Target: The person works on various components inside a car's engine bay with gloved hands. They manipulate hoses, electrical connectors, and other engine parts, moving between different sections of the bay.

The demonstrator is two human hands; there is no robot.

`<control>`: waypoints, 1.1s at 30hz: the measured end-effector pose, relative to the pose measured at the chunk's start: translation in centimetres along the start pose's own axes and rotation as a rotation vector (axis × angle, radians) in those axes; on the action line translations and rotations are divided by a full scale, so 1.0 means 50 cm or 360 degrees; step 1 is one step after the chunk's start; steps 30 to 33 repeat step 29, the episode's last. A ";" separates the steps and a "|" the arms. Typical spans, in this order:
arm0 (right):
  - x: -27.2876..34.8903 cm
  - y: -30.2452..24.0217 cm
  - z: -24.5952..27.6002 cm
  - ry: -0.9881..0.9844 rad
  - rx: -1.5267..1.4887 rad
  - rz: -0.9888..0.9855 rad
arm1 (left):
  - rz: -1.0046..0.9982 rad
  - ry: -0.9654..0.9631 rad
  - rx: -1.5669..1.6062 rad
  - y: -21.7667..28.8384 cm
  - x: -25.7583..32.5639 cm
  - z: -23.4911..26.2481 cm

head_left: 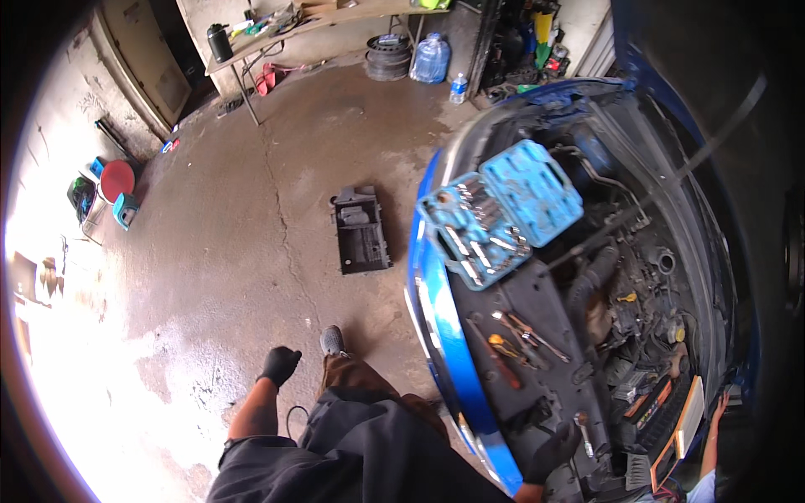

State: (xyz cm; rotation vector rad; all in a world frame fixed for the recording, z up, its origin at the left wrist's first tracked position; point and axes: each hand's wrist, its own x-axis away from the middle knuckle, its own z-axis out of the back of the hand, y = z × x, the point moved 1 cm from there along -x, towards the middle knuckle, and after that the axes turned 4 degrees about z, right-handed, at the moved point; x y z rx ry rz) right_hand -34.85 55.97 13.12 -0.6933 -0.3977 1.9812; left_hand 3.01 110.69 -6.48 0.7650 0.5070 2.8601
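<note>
My left hand (281, 365), in a black glove, hangs beside my body above the concrete floor, its fingers curled closed with nothing seen in them. My right hand (553, 453), also black-gloved, is low over the front of the open engine bay. Its fingers blend into the dark parts around it. Nearest to it lies a ratchet (584, 434) with a shiny head. Farther forward, a red-handled screwdriver (506, 373), a yellow-handled screwdriver (507, 348) and other hand tools rest on the black front panel (470, 306). Beyond them sits an opened blue socket-set case (537, 197) with chrome sockets.
A black plastic housing (362, 230) lies on the floor ahead. Another person's hand (721, 408) is at the car's far right side. A workbench (335, 18), wheel rims (387, 60) and a water jug (432, 59) stand at the back. A red round stool (116, 180) is left.
</note>
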 end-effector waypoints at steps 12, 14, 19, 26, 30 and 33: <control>0.038 -0.742 -0.483 -0.1892 -0.0352 0.0828 | 0.0644 -0.0332 0.1420 -0.228 -0.247 0.205; 0.002 -0.803 -0.541 -0.1712 -0.0309 0.0921 | 0.0581 -0.0325 0.1455 -0.230 -0.347 0.267; -0.137 -0.941 -0.708 -0.1489 -0.0287 0.1141 | 0.0911 -0.0034 0.1616 -0.250 -0.544 0.407; -0.354 -1.254 -0.944 -0.1669 -0.0524 0.1211 | 0.1114 -0.0084 0.1293 -0.246 -0.639 0.530; -0.433 -1.357 -1.064 -0.1825 -0.0669 0.1169 | 0.1143 -0.0154 0.1217 -0.242 -0.761 0.583; -0.433 -1.357 -1.064 -0.1825 -0.0669 0.1169 | 0.1143 -0.0154 0.1217 -0.242 -0.761 0.583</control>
